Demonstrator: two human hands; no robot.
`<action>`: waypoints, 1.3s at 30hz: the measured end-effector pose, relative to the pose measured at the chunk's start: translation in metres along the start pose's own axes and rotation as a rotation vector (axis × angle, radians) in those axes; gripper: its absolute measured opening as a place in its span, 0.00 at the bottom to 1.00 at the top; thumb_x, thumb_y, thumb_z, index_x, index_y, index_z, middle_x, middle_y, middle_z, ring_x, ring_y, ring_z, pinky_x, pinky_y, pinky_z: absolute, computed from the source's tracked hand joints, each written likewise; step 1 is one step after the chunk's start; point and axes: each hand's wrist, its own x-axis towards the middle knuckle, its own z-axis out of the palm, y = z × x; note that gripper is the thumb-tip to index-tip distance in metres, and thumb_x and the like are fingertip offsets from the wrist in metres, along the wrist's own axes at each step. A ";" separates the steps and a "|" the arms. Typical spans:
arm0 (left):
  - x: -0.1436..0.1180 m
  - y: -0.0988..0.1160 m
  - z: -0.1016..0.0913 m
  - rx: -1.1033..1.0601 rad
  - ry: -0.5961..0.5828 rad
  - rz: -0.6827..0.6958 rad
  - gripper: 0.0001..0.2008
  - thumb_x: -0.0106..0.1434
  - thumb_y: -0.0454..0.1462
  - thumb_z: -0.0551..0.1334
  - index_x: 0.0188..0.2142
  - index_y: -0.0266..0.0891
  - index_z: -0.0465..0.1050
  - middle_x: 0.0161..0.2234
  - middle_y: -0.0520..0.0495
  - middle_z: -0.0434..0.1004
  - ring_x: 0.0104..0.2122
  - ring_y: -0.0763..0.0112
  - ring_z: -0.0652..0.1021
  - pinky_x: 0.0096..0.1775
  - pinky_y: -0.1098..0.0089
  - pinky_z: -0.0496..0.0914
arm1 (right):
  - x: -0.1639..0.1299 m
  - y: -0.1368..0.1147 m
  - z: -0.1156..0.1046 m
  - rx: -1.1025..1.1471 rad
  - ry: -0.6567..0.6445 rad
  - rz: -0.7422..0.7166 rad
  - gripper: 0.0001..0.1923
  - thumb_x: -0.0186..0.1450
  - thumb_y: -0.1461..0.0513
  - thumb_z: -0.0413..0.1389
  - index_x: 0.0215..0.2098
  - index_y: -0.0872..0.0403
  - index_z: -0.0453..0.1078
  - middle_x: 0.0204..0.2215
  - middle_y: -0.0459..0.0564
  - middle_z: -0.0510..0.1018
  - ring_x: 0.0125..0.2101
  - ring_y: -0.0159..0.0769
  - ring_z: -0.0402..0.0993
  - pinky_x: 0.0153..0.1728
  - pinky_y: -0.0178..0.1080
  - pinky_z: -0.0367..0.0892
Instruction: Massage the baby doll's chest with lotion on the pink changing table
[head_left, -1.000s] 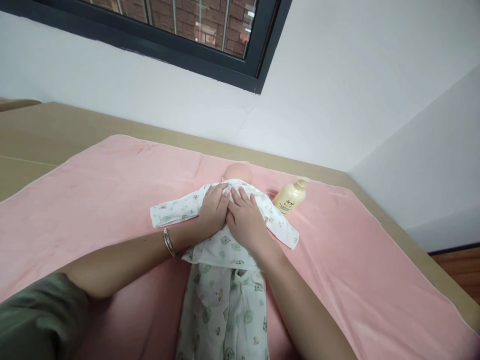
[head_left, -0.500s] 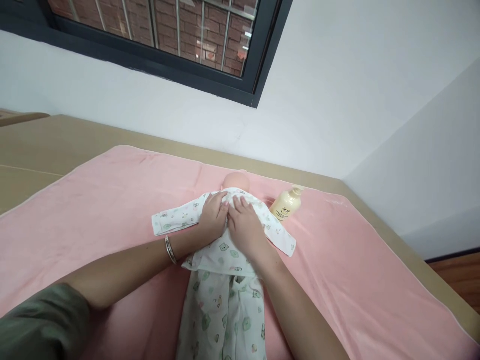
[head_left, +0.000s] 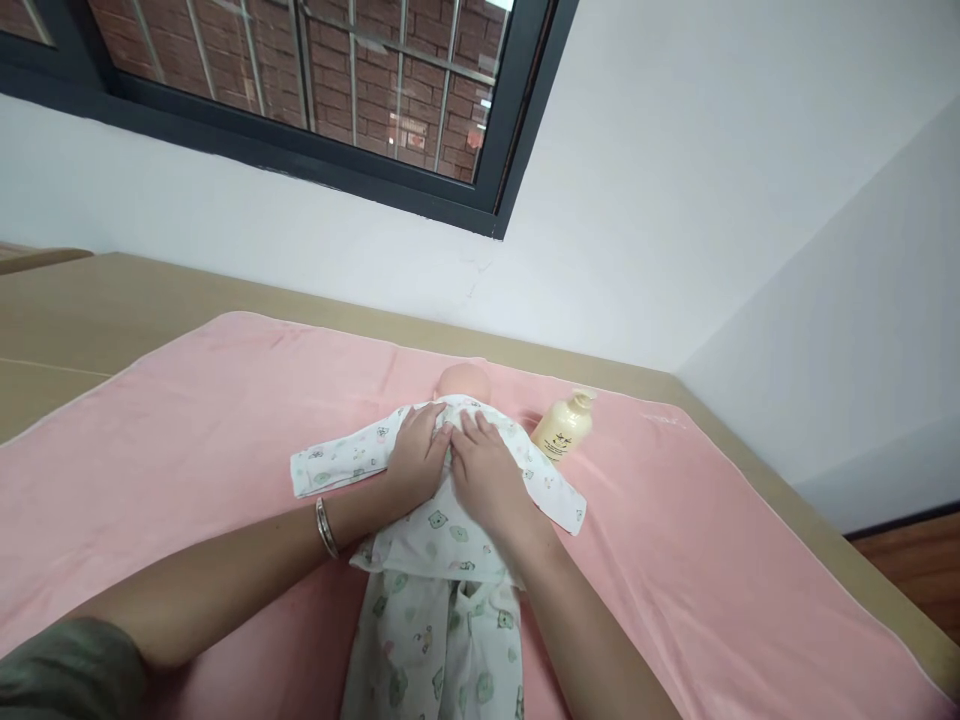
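A baby doll [head_left: 463, 381] lies on a pink blanket, the bald back or top of its head pointing to the wall. It wears a white printed long-sleeved top [head_left: 442, 535] and matching trousers [head_left: 427, 640], sleeves spread out to both sides. My left hand [head_left: 415, 455] lies flat on the upper part of the top, fingers stretched towards the head. Beside it my right hand [head_left: 486, 465] rests flat on the same area, the thumbs close together. Both hands press on the cloth without gripping it. The doll's face does not show.
A pale yellow pump bottle [head_left: 564, 425] lies tilted by the doll's right-hand sleeve. The pink blanket [head_left: 675, 540] covers most of a tan surface [head_left: 165, 285]. Behind stands a white wall [head_left: 637, 200] with a dark-framed window [head_left: 315, 160].
The view has tilted slightly up, so everything sits a little lower in the picture. Both hands stay flat on the doll's top, with little visible movement.
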 end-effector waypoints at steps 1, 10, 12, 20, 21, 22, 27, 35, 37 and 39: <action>0.000 -0.002 0.001 0.018 -0.002 0.007 0.23 0.75 0.44 0.45 0.58 0.38 0.70 0.59 0.34 0.75 0.61 0.51 0.73 0.66 0.43 0.60 | 0.001 0.003 0.000 0.030 -0.020 -0.067 0.25 0.76 0.64 0.41 0.68 0.55 0.65 0.70 0.56 0.62 0.72 0.47 0.49 0.71 0.57 0.48; -0.006 -0.009 0.003 0.034 -0.038 0.025 0.27 0.77 0.48 0.42 0.65 0.40 0.65 0.65 0.34 0.69 0.69 0.50 0.64 0.69 0.39 0.53 | -0.003 0.012 -0.004 -0.015 0.020 0.372 0.33 0.78 0.53 0.41 0.69 0.70 0.59 0.67 0.76 0.61 0.70 0.61 0.53 0.68 0.63 0.51; -0.006 -0.009 0.001 0.024 -0.049 0.028 0.28 0.77 0.48 0.41 0.65 0.39 0.65 0.65 0.33 0.69 0.69 0.50 0.65 0.69 0.38 0.52 | -0.009 -0.002 -0.002 -0.017 0.029 0.226 0.29 0.77 0.57 0.43 0.70 0.65 0.59 0.68 0.71 0.60 0.71 0.59 0.52 0.69 0.62 0.52; -0.006 -0.006 0.001 0.047 -0.044 0.027 0.27 0.76 0.47 0.41 0.64 0.39 0.65 0.64 0.33 0.71 0.67 0.48 0.68 0.68 0.36 0.53 | 0.009 0.022 -0.002 0.119 -0.026 0.053 0.29 0.78 0.54 0.42 0.73 0.57 0.57 0.73 0.56 0.53 0.74 0.50 0.43 0.72 0.59 0.43; -0.006 -0.005 0.001 0.064 -0.057 0.029 0.26 0.76 0.46 0.43 0.64 0.39 0.65 0.64 0.33 0.71 0.66 0.48 0.68 0.68 0.37 0.53 | 0.011 0.028 -0.002 0.121 -0.011 0.136 0.30 0.78 0.53 0.41 0.73 0.60 0.56 0.73 0.59 0.53 0.73 0.51 0.44 0.72 0.58 0.45; -0.005 -0.002 -0.001 0.088 -0.075 0.028 0.25 0.75 0.45 0.44 0.63 0.39 0.66 0.63 0.33 0.72 0.66 0.48 0.69 0.68 0.38 0.54 | 0.013 0.032 -0.002 0.111 0.002 0.215 0.32 0.78 0.52 0.41 0.73 0.63 0.55 0.72 0.62 0.54 0.73 0.52 0.45 0.71 0.57 0.46; 0.015 0.007 -0.016 0.237 -0.252 -0.071 0.26 0.71 0.45 0.50 0.61 0.30 0.68 0.61 0.31 0.74 0.62 0.47 0.72 0.65 0.46 0.63 | 0.005 0.006 -0.001 -0.041 -0.004 0.374 0.30 0.78 0.57 0.40 0.70 0.70 0.58 0.69 0.69 0.60 0.71 0.56 0.52 0.71 0.54 0.48; 0.006 0.025 -0.024 0.486 -0.302 0.105 0.26 0.73 0.42 0.46 0.59 0.25 0.69 0.58 0.26 0.75 0.60 0.46 0.74 0.63 0.47 0.66 | 0.002 0.004 -0.010 0.051 -0.083 0.277 0.30 0.78 0.57 0.40 0.72 0.66 0.55 0.70 0.65 0.59 0.72 0.50 0.50 0.71 0.51 0.46; -0.008 0.030 -0.021 0.524 -0.265 0.191 0.27 0.73 0.40 0.46 0.61 0.23 0.67 0.60 0.25 0.73 0.62 0.44 0.71 0.65 0.45 0.64 | 0.007 0.021 -0.011 0.088 -0.091 0.300 0.33 0.78 0.52 0.42 0.73 0.67 0.53 0.72 0.65 0.55 0.73 0.50 0.46 0.72 0.52 0.44; -0.015 0.032 -0.019 0.521 -0.259 0.210 0.27 0.73 0.40 0.46 0.62 0.23 0.66 0.62 0.25 0.71 0.64 0.44 0.70 0.65 0.45 0.63 | 0.011 0.029 -0.010 0.074 -0.088 0.330 0.36 0.78 0.50 0.43 0.74 0.67 0.51 0.73 0.66 0.51 0.74 0.52 0.41 0.72 0.54 0.41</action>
